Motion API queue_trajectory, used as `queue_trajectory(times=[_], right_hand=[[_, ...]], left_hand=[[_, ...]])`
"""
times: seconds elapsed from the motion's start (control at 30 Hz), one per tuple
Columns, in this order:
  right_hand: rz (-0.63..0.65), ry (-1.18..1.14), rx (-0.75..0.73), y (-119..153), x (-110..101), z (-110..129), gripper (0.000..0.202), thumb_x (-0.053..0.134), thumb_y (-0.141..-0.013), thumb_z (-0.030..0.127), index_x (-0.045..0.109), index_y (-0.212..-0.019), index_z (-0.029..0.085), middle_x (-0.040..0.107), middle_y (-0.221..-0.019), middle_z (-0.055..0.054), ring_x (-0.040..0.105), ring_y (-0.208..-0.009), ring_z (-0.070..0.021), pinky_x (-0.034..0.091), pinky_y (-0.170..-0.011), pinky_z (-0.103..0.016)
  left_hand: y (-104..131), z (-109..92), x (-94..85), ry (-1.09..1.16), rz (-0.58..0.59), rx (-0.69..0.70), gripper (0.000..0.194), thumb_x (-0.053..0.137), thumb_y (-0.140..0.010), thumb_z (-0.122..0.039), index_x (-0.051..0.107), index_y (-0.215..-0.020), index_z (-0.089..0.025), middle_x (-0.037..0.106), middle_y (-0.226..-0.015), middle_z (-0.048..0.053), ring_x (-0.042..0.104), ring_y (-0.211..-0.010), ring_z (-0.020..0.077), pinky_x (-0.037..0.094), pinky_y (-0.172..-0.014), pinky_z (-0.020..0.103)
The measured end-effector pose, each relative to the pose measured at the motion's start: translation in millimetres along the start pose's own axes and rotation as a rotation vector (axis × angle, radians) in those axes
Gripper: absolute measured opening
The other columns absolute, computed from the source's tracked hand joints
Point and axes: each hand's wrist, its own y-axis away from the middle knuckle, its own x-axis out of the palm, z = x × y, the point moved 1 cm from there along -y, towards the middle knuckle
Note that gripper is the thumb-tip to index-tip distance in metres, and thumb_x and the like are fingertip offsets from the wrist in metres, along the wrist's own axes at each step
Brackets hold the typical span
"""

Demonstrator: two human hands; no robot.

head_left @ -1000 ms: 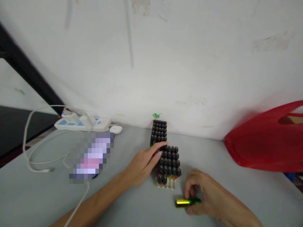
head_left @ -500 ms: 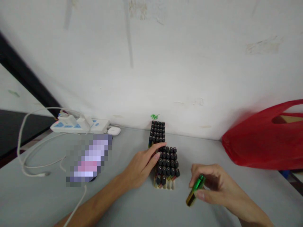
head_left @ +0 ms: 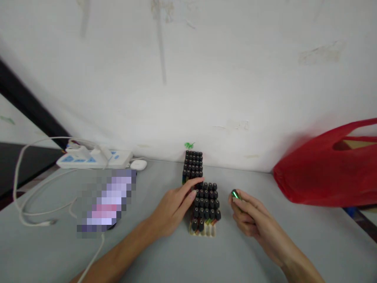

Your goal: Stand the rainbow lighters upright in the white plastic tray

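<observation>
Upright batteries (head_left: 206,203) with black tops and small pale nubs stand in rows in a pale scalloped tray (head_left: 208,232). My left hand (head_left: 173,206) rests at the left of this block, its thumb and index finger extended against the batteries there. To the right of the block, my right hand (head_left: 250,220) is closed around one shiny green cylinder, which looks like a battery (head_left: 235,194). Only its upper end shows above the fingers. Farther back, by the wall, stands a second block of black-topped batteries (head_left: 193,162).
At left lie a phone (head_left: 108,198) with a pixelated screen, loose white cables (head_left: 92,255), a white power strip (head_left: 94,158) and a small white case (head_left: 138,164). A red bag (head_left: 318,173) sits at the right. A wall (head_left: 224,98) rises behind the grey table (head_left: 165,257).
My right hand has moved up and slightly left, turning the battery so its green end points away from me. My left hand has stayed at the block. The view has shifted slightly.
</observation>
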Motion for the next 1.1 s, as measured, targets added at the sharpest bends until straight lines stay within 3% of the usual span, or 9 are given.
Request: queue_trajectory(times=[0.23, 0.33, 0.47, 0.57, 0.77, 1.0, 1.1], right_hand=[[-0.001, 0.08, -0.015, -3.2, 6.5, -5.5, 0.05, 0.078, -0.096, 0.069, 0.065, -0.106, 0.022, 0.044, -0.066, 0.009, 0.027, -0.051, -0.0088, 0.017, -0.047, -0.025], [0.021, 0.077, 0.005, -3.1, 7.3, -7.6, 0.053, 0.072, -0.099, 0.072, 0.064, -0.09, 0.02, 0.035, -0.062, 0.009, 0.022, -0.055, -0.0097, 0.016, -0.051, -0.026], [0.085, -0.033, 0.037, -7.2, 8.0, -13.2, 0.07, 0.059, -0.1, 0.081, 0.04, -0.065, 0.024, 0.021, -0.061, 0.01, 0.012, -0.055, -0.0102, 0.011, -0.049, -0.028], [0.07, -0.046, 0.047, -11.6, 8.3, -18.0, 0.069, 0.058, -0.099, 0.079, 0.031, -0.063, 0.026, 0.018, -0.059, 0.01, 0.009, -0.053, -0.0106, 0.009, -0.048, -0.03], [-0.03, -0.089, 0.039, -15.1, 11.2, -26.8, 0.064, 0.058, -0.095, 0.074, 0.027, -0.062, 0.028, 0.015, -0.059, 0.011, 0.009, -0.055, -0.0114, 0.01, -0.049, -0.031], [-0.117, -0.06, 0.137, -16.0, 21.0, -34.2, 0.057, 0.06, -0.083, 0.071, 0.029, -0.06, 0.029, 0.016, -0.056, 0.012, 0.008, -0.052, -0.0102, 0.006, -0.049, -0.03], [-0.124, -0.067, 0.142, -15.7, 23.7, -36.9, 0.056, 0.062, -0.081, 0.071, 0.031, -0.061, 0.029, 0.016, -0.056, 0.012, 0.01, -0.052, -0.0103, 0.008, -0.048, -0.031]], left_hand=[[0.2, 2.1, 0.6, -0.013, -0.003, 0.004, 0.049, 0.036, -0.122, -0.05, 0.053, -0.165, -0.034, 0.081, -0.138, 0.003, 0.08, -0.114, 0.0261, 0.058, -0.109, 0.039], [0.3, 1.8, 0.5, -0.014, 0.003, -0.001, 0.049, 0.035, -0.122, -0.05, 0.053, -0.165, -0.034, 0.081, -0.14, 0.003, 0.079, -0.116, 0.0264, 0.057, -0.11, 0.04], [0.1, 0.6, 0.3, -0.015, 0.004, -0.009, 0.049, 0.035, -0.122, -0.051, 0.053, -0.165, -0.035, 0.081, -0.139, 0.003, 0.078, -0.117, 0.0267, 0.055, -0.111, 0.04], [-0.1, -0.2, 0.1, -0.015, 0.005, -0.006, 0.049, 0.035, -0.122, -0.051, 0.052, -0.165, -0.036, 0.081, -0.138, 0.002, 0.078, -0.115, 0.0261, 0.055, -0.109, 0.039], [-0.2, 0.7, 0.3, -0.026, 0.003, -0.004, 0.051, 0.034, -0.122, -0.052, 0.052, -0.166, -0.034, 0.082, -0.13, 0.003, 0.078, -0.116, 0.0267, 0.055, -0.111, 0.04], [-0.1, 2.5, 0.9, -0.04, 0.001, -0.009, 0.053, 0.033, -0.122, -0.054, 0.052, -0.166, -0.032, 0.083, -0.113, 0.003, 0.078, -0.115, 0.0274, 0.054, -0.114, 0.042], [-0.3, 1.4, 0.5, -0.039, -0.002, -0.007, 0.052, 0.034, -0.122, -0.052, 0.053, -0.165, -0.033, 0.083, -0.119, 0.003, 0.078, -0.113, 0.0266, 0.055, -0.11, 0.039]])
